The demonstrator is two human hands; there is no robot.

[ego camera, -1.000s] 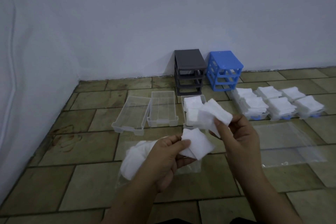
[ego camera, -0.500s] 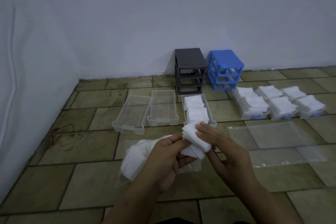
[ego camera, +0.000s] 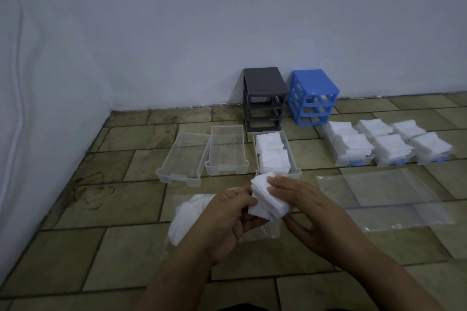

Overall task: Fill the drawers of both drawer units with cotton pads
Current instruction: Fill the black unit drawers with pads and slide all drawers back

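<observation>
Both my hands hold one stack of white cotton pads [ego camera: 269, 206] above the floor: my left hand [ego camera: 228, 219] grips its left edge and my right hand [ego camera: 303, 209] wraps its right side. Just beyond stands a clear drawer [ego camera: 292, 156] holding cotton pads. Two empty clear drawers [ego camera: 226, 151] [ego camera: 183, 159] lie to its left. The grey drawer unit [ego camera: 264, 98] and the blue drawer unit [ego camera: 313, 96] stand drawerless against the wall. Three blue-handled drawers [ego camera: 390, 150] piled with pads sit at right.
Under my left hand lies a clear plastic bag with more white cotton pads [ego camera: 187, 214]. An empty flat plastic bag [ego camera: 394, 197] lies on the tiled floor at right. White walls close the back and the left side.
My right hand came down from chest height with its pads and joined them onto the pads in my left hand. Both hands now hold one stack.
</observation>
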